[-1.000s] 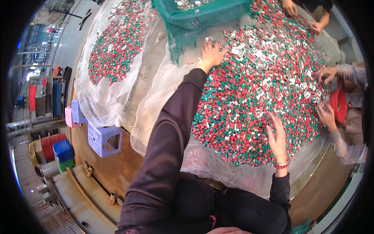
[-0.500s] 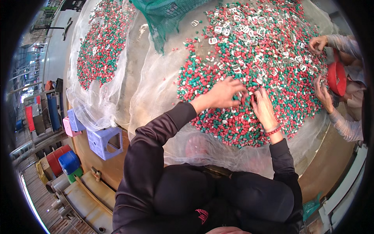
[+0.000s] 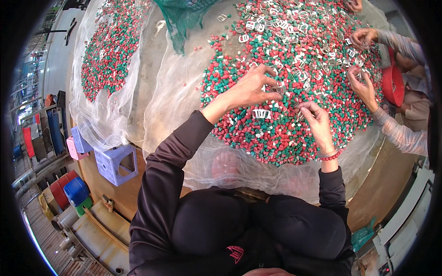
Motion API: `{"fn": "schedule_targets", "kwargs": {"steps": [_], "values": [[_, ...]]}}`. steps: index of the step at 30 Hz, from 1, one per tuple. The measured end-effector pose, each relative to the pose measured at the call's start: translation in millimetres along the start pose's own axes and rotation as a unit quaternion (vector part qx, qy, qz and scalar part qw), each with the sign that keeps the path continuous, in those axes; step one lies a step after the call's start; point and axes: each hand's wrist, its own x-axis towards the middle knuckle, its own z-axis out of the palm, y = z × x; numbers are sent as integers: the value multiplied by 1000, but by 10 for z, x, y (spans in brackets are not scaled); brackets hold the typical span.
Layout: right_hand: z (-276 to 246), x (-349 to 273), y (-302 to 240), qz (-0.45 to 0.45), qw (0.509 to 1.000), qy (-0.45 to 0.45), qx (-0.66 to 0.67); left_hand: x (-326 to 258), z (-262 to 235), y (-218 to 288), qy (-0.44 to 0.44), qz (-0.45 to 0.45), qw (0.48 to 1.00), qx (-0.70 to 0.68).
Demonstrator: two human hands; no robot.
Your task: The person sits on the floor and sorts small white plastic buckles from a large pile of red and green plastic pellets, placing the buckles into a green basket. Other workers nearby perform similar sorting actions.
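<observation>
Head view: netting holds buckles, coloured pieces; red bowl, contents unclear.

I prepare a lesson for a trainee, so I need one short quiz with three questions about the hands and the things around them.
1. True or false: the right hand has a red bracelet at its wrist.
2. Which colour is the bowl near the co-worker?
A) blue
B) red
C) yellow
3. Fill in: the left hand is over a pile of red, white and ____ pieces.

Key: 1. True. 2. B. 3. green.
</observation>
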Motion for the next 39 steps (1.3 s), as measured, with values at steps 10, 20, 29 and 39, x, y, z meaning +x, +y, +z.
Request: {"fn": "schedule_targets", "kwargs": {"steps": [10,20,29,39], "values": [[73,-169,-65,-51,977,-37,-202,-70,-159,-12,-212,-230,830,-462],[360,-271,99,-115,964,1,-242,-450,90,-78,-164,-190,480,-841],[-108,-153,-66,32,992,72,101,-295,65,-29,-184,-189,919,-292],[-369,-138,-12,168,974,8,153,-236,127,51,-133,-102,978,-122]]}}
